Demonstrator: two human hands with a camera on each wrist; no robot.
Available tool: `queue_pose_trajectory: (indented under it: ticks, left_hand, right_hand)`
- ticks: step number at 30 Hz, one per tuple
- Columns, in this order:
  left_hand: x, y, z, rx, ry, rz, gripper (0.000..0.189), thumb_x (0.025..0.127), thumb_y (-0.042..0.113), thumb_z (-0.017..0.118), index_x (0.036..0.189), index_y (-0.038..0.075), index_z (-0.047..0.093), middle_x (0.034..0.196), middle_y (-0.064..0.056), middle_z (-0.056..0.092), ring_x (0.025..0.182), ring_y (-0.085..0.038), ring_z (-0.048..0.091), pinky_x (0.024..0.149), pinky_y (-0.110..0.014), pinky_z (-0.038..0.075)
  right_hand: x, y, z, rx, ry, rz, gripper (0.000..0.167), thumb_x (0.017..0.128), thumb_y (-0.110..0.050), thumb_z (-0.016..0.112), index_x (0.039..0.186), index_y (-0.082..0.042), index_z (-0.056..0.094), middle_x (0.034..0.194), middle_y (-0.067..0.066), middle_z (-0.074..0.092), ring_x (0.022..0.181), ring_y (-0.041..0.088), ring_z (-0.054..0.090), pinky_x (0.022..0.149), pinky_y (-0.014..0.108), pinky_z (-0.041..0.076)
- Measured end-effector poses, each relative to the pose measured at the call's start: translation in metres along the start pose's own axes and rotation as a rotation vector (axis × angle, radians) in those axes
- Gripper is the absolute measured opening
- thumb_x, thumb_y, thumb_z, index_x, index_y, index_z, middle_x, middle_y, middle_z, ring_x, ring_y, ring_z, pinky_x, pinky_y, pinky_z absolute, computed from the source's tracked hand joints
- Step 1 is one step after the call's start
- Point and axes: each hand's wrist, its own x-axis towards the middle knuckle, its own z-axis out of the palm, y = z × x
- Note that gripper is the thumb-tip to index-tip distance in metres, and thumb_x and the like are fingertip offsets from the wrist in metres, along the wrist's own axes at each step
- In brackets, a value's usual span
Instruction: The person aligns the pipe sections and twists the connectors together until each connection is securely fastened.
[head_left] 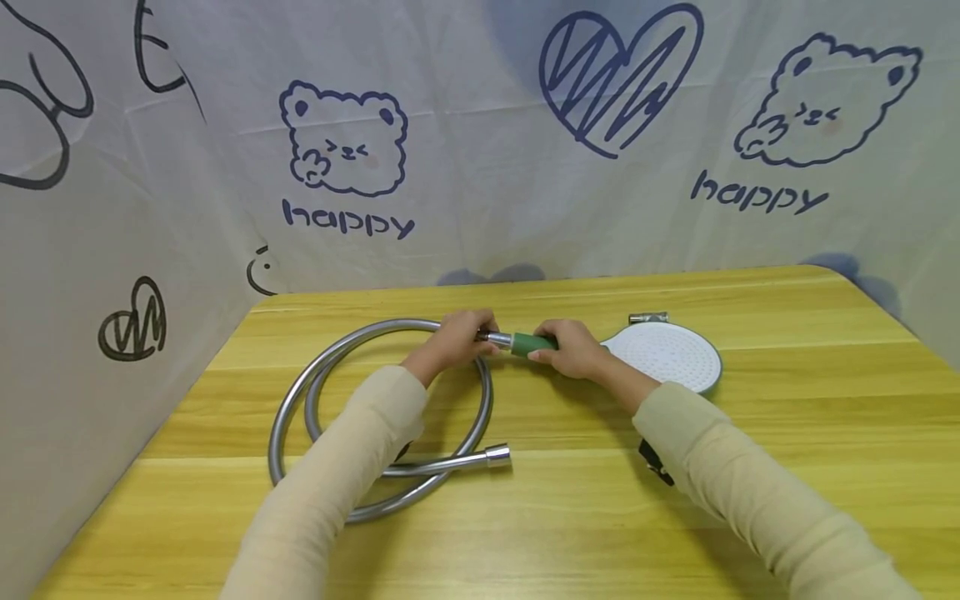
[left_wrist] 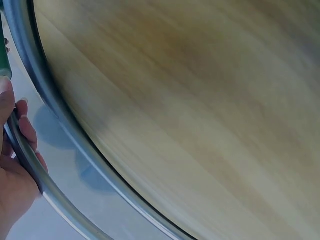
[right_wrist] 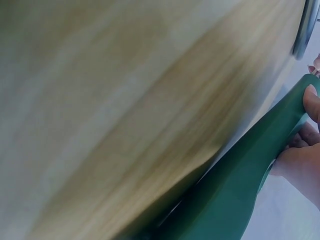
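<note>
My right hand (head_left: 573, 348) grips the green handle (head_left: 531, 343) of a shower head, whose round white face (head_left: 663, 357) points upward at the right. In the right wrist view the green shower head (right_wrist: 240, 170) runs from the hand (right_wrist: 302, 150) toward the lower left. My left hand (head_left: 457, 337) holds one end of a silver shower hose (head_left: 281, 421), its metal end (head_left: 499, 339) meeting the handle's tip. Whether the two are joined, I cannot tell. In the left wrist view the left fingers (left_wrist: 29, 132) curl round the hose (left_wrist: 65, 207). The other hose end (head_left: 497, 456) lies on the table.
Behind the shower head lies a small metal fitting (head_left: 648, 317). The hose lies in loops on the left of the wooden table (head_left: 570, 525). A white cloth (head_left: 480, 167) with bear and heart drawings hangs behind the table's back edge.
</note>
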Motion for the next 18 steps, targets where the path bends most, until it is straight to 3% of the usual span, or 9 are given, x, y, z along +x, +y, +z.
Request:
queue_pose_trajectory:
  ticks: [8, 13, 18]
  left_hand:
    - [0.001, 0.003, -0.001, -0.014, -0.025, -0.024, 0.022, 0.084, 0.022, 0.069, 0.098, 0.006, 0.061, 0.091, -0.007, 0.066, 0.079, -0.019, 0.057, 0.083, -0.038, 0.040]
    - [0.001, 0.003, -0.002, -0.006, -0.037, -0.024, 0.027, 0.085, 0.027, 0.067, 0.101, 0.006, 0.062, 0.093, -0.007, 0.067, 0.081, -0.019, 0.057, 0.088, -0.040, 0.038]
    - [0.001, 0.003, -0.003, 0.012, -0.035, 0.020, 0.030, 0.088, 0.029, 0.064, 0.105, 0.004, 0.067, 0.093, -0.008, 0.068, 0.075, -0.017, 0.055, 0.079, -0.035, 0.039]
  right_hand:
    - [0.011, 0.022, 0.007, 0.026, 0.022, -0.067, 0.034, 0.087, -0.029, 0.065, 0.103, 0.000, 0.064, 0.096, 0.014, 0.066, 0.080, 0.021, 0.057, 0.074, 0.034, 0.047]
    - [0.004, 0.007, 0.002, 0.012, 0.008, -0.021, 0.029, 0.088, -0.018, 0.063, 0.107, 0.005, 0.062, 0.099, 0.018, 0.065, 0.085, 0.026, 0.058, 0.079, 0.039, 0.047]
    - [0.001, 0.000, 0.001, -0.013, 0.014, 0.001, 0.029, 0.090, -0.016, 0.062, 0.109, 0.006, 0.061, 0.102, 0.019, 0.065, 0.086, 0.026, 0.058, 0.080, 0.039, 0.047]
